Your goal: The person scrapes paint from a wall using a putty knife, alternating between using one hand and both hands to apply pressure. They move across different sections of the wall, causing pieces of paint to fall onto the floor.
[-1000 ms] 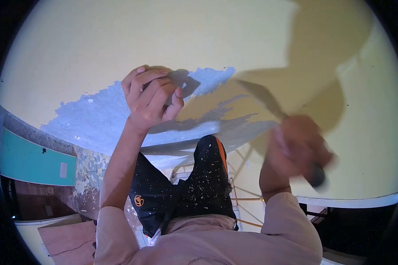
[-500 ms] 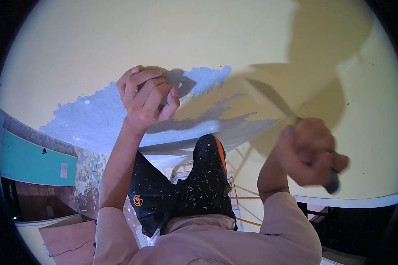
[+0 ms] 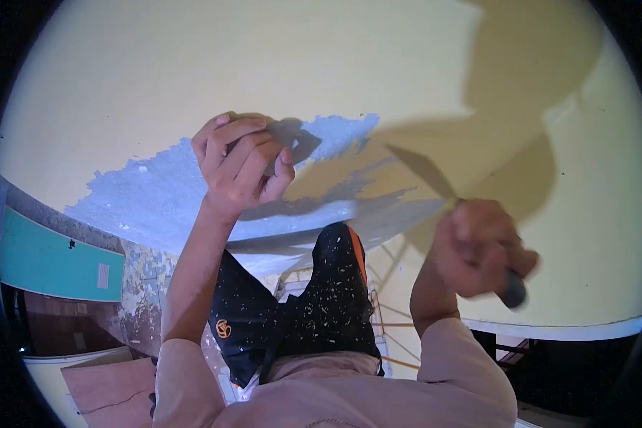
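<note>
My right hand (image 3: 481, 250) is closed around the dark handle (image 3: 512, 290) of a scraper, slightly blurred. Its flat metal blade (image 3: 424, 170) points up and left, over the right end of a grey patch (image 3: 153, 189) where the yellow paint is off the wall. At the left, my left hand (image 3: 239, 160) is held up before that patch, its fingers loosely bent and the thumb apart from them. Nothing shows in it. The hand casts a shadow on the grey patch.
The yellow wall (image 3: 264, 57) curves across the view. My dark trousers (image 3: 328, 299) are speckled with paint flakes. Ladder-like rungs (image 3: 396, 324) show below beside my leg. At far left are a green panel (image 3: 57, 257) and a reddish-brown board (image 3: 110, 385).
My right hand and the scraper have moved a little left and slightly down. My left hand has hardly moved, shifting slightly right with the view.
</note>
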Motion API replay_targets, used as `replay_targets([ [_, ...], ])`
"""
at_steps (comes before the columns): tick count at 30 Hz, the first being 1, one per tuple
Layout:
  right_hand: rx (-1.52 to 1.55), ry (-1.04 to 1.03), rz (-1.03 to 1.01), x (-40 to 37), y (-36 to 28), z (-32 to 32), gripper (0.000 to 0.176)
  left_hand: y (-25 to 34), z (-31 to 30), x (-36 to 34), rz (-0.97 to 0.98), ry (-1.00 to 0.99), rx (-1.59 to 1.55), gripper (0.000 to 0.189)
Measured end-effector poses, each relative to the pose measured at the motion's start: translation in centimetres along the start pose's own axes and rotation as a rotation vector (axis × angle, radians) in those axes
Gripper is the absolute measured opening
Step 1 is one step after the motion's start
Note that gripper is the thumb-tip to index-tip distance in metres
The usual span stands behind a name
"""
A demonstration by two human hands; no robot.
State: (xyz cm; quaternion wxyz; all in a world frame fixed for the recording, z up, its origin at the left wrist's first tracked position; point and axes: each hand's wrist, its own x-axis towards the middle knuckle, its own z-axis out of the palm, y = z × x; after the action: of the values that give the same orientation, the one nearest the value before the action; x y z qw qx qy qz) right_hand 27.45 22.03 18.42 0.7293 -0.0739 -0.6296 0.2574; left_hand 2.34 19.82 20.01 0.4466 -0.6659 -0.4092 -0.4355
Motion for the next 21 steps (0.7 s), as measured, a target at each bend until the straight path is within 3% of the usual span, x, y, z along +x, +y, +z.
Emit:
replay_targets([
  [3, -0.010, -0.002, -0.115, 0.1, 0.5, 2.2, 0.025, 0.1, 0.0, -0.1, 0.006, -0.003, 0.003, 0.011],
  [4, 0.025, -0.135, -0.214, 1.3, 0.4, 2.1, 0.026, -0.1, 0.2, 0.1, 0.008, 0.004, 0.001, 0.011],
  [5, 0.026, -0.142, -0.221, 1.4, 0.0, 1.1, 0.026, -0.3, 0.3, 0.3, 0.009, 0.014, -0.002, 0.011],
  [7, 0.570, 0.527, 0.229, 0.9, -1.9, -0.7, 0.020, 0.0, 0.2, -0.1, -0.004, 0.001, -0.017, 0.011],
  [8, 0.379, -0.077, -0.054, 2.6, -3.3, -0.9, 0.027, -0.1, 0.3, 0.0, -0.001, 0.010, -0.007, 0.011],
  [9, 0.380, -0.079, -0.048, 1.7, -1.7, -0.5, 0.027, 0.0, 0.2, -0.1, 0.001, 0.013, 0.001, 0.011],
  [11, -0.392, -0.119, -0.145, 0.8, 1.4, 3.0, 0.024, 0.0, 0.1, 0.0, 0.008, 0.002, -0.006, 0.011],
  [12, -0.393, -0.256, 0.144, 2.0, -1.7, 2.6, 0.023, -0.1, 0.0, -0.1, 0.011, -0.006, -0.010, 0.011],
  [13, -0.388, -0.256, 0.132, 1.6, -2.1, 2.3, 0.023, -0.2, 0.1, 0.0, 0.016, 0.002, -0.002, 0.011],
  [16, 0.375, 0.035, 0.026, 0.8, -2.6, 0.1, 0.035, 0.1, 0.0, -0.3, 0.000, -0.010, -0.003, 0.008],
  [17, 0.369, 0.041, 0.037, 1.5, -4.1, 1.7, 0.035, 0.1, 0.0, -0.2, -0.006, -0.013, -0.001, 0.010],
  [19, -0.514, -0.277, 0.607, 2.8, -6.9, 4.6, 0.030, 0.2, 0.1, 0.1, 0.005, -0.006, -0.008, 0.012],
  [20, -0.515, -0.269, 0.600, 2.6, -6.5, 4.3, 0.030, 0.3, 0.1, 0.1, 0.010, 0.011, -0.005, 0.012],
  [21, -0.347, -0.193, 0.355, 2.2, -5.2, 3.6, 0.026, 0.1, 0.2, 0.1, 0.015, 0.026, 0.003, 0.012],
])
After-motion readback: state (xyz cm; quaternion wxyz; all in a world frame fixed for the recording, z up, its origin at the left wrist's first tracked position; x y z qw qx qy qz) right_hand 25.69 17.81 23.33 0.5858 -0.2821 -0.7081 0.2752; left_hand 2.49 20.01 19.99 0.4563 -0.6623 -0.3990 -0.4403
